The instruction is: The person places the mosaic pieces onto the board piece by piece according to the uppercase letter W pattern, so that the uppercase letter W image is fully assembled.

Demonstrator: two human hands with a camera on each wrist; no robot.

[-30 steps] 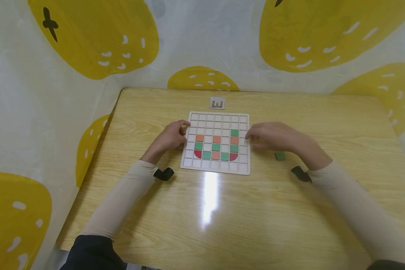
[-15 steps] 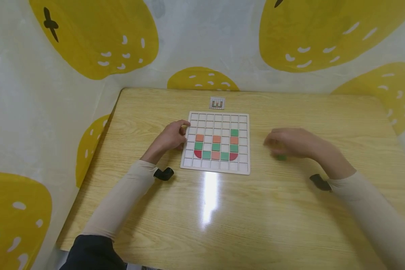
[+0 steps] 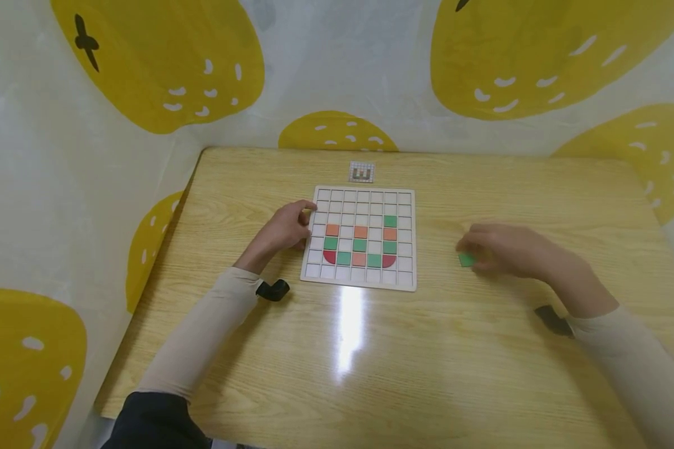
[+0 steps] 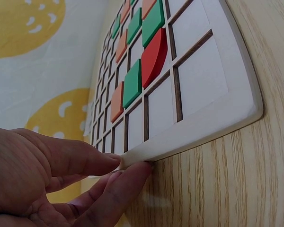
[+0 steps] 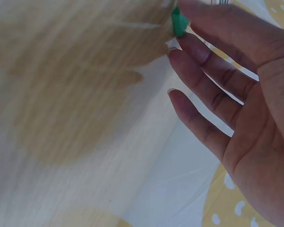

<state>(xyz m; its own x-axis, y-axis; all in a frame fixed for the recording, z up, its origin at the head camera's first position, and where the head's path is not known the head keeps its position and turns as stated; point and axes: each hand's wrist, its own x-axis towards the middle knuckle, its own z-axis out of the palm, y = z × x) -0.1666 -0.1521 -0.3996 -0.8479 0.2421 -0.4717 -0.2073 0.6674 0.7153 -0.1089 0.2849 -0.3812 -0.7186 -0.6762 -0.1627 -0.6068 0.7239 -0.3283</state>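
A white square grid board (image 3: 350, 207) lies on the table, with green, orange and red tiles set in some of its cells. At the board's left edge, my left hand (image 3: 286, 226) pinches the rim; in the left wrist view the thumb (image 4: 92, 158) is against the edge and a fingertip is just under it. To the right of the board, my right hand (image 3: 508, 249) has a loose green square tile (image 3: 465, 259) between thumb and fingertips, down at the table. In the right wrist view the green tile (image 5: 179, 21) shows at the fingertips, while the other fingers spread out.
A small printed card (image 3: 362, 171) with a grid pattern lies behind the board. The wooden table (image 3: 455, 374) meets a cloth wall (image 3: 342, 75) with yellow shapes at its back and left. A bright light reflection crosses the tabletop in front of the board.
My right hand has moved from the board's right edge, rightward and toward me, to the loose green tile. The left hand has stayed at the board's left edge.
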